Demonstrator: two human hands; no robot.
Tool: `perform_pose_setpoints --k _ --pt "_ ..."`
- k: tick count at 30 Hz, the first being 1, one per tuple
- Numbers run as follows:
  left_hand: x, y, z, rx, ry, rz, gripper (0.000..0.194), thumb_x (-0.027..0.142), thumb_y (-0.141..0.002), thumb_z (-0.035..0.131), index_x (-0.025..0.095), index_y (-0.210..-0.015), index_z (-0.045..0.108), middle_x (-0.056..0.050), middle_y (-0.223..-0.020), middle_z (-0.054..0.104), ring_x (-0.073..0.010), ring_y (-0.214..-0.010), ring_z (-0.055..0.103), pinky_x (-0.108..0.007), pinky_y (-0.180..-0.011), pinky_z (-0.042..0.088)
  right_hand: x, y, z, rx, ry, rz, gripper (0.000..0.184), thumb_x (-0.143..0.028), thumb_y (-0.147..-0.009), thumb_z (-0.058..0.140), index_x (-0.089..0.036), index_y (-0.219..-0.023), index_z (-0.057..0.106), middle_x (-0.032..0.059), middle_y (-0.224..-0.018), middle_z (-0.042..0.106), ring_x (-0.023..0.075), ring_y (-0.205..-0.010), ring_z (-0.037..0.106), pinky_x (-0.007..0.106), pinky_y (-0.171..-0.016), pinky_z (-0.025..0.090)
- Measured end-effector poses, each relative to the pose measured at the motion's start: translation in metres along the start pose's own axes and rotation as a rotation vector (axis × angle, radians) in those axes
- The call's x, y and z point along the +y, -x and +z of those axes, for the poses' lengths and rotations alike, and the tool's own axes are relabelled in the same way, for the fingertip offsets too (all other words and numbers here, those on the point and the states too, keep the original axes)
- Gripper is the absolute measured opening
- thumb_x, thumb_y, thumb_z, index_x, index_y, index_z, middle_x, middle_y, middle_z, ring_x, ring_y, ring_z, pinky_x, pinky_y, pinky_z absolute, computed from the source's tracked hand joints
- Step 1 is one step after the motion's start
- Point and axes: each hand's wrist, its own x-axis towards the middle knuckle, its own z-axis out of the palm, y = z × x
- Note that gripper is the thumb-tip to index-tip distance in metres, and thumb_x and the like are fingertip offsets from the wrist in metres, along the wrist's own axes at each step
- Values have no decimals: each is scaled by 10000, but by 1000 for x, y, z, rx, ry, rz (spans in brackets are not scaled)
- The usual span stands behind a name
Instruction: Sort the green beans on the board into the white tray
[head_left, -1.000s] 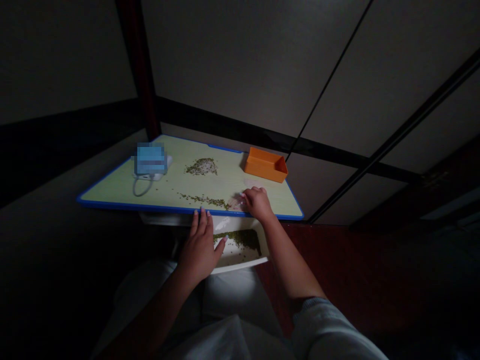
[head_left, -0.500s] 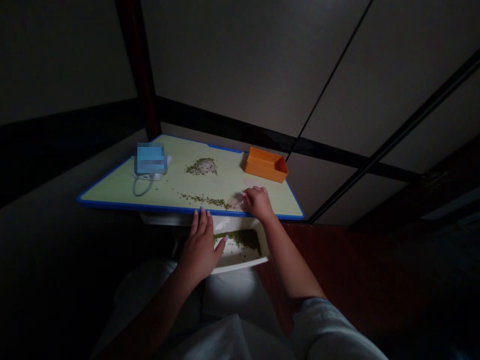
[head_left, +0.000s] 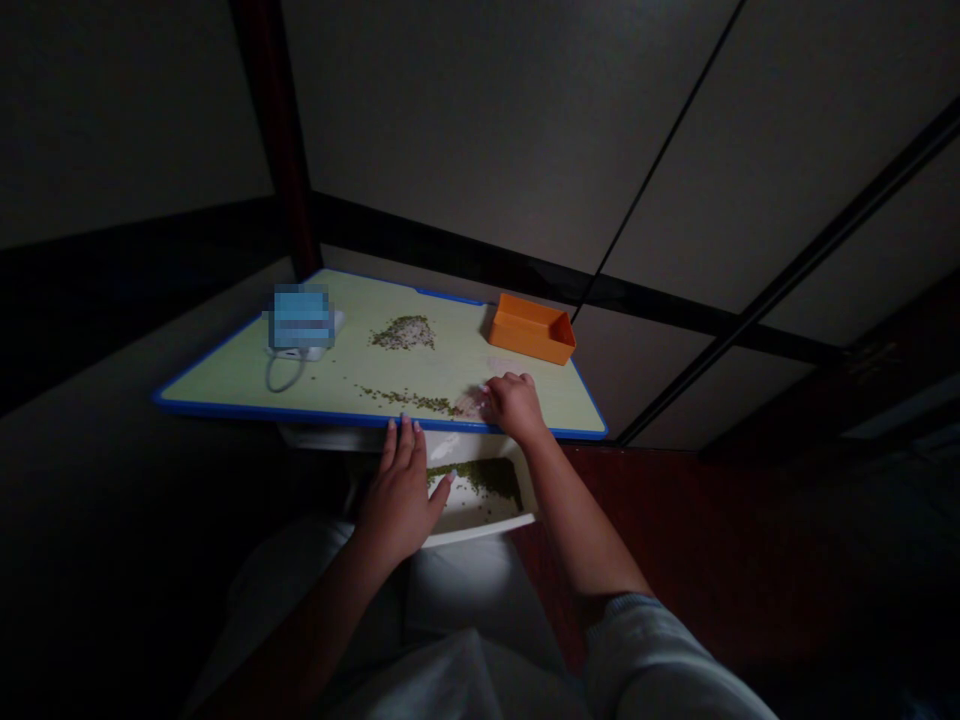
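My right hand (head_left: 515, 403) is closed with its fingertips down on the tabletop, by a small patch of pale grains (head_left: 471, 402). What its fingers hold, if anything, is hidden. A loose strip of small green beans (head_left: 420, 403) runs left from that patch along the near edge. My left hand (head_left: 401, 490) is open, fingertips touching the table's blue front edge and thumb stretched out over a white drawer-like tray (head_left: 480, 528). Green beans (head_left: 491, 477) lie in that tray. Farther back on the table sits a mixed pile (head_left: 406, 333) of pale grains and green beans.
An orange box (head_left: 531, 330) stands at the back right of the pale yellow table (head_left: 247, 365). At the left is a device with a blurred blue screen (head_left: 301, 318) and a looped grey cable (head_left: 285, 388). Panelled walls rise close behind.
My right hand has shifted very slightly at the patch of pale grains. The left hand, the pile and the box stay where they were.
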Motion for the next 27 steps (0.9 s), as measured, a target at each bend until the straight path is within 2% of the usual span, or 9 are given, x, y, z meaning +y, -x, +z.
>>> perform_pose_setpoints --k 14,20,27 --pt "1 0 1 29 4 5 730 477 -855 424 -5 -1390 308 -253 -1509 250 -349 -1432 100 -481 -1114 287 5 -1 0 -1 66 170 250 -293 -917 435 -164 -905 649 119 -897 664 211 -857 562 326 -781 286" --pt "0 0 2 22 -13 7 731 475 -858 417 -25 -1381 317 -265 -1503 254 -353 -1430 97 -479 -1115 286 13 -2 5 2 71 226 241 -281 -919 432 -171 -927 647 124 -915 671 217 -869 576 325 -772 296" --pt "1 0 1 5 -10 -7 734 480 -859 406 -23 -1386 316 -254 -1508 252 -345 -1431 96 -462 -1122 280 26 -2 6 90 20 373 347 -311 -973 325 -175 -917 640 113 -890 685 204 -833 594 303 -728 291"
